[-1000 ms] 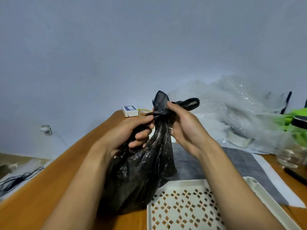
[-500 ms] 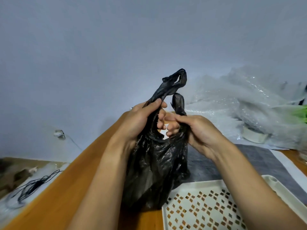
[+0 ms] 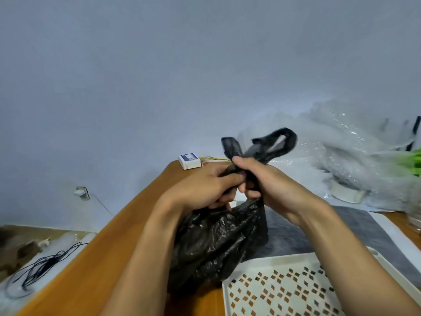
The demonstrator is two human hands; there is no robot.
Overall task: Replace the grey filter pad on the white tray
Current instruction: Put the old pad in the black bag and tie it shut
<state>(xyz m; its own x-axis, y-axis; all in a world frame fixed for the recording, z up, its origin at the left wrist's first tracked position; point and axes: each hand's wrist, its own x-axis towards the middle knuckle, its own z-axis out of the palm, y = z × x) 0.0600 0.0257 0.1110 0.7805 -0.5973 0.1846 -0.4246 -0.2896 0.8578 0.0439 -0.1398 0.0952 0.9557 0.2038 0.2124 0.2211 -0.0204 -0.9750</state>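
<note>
A black plastic bag (image 3: 211, 242) stands on the wooden table, bulging below and gathered at its neck. My left hand (image 3: 205, 188) and my right hand (image 3: 271, 185) both grip the neck, and the two bag handles stick up behind my fingers. The white tray (image 3: 268, 265) with diamond-shaped holes lies at the bottom right, bare, partly under my right forearm. A grey filter pad (image 3: 289, 233) lies flat on the table behind the tray, half hidden by the bag and my arm.
A heap of clear bubble wrap (image 3: 337, 151) fills the back right, with a roll of tape (image 3: 346, 192) below it and something green (image 3: 412, 160) at the right edge. A small white box (image 3: 189, 160) sits at the table's far corner. Black cable (image 3: 43, 267) lies on the floor at left.
The bag's neck has come down from its raised position. Both hands have closed together on the twisted handles, which now point up and to the right.
</note>
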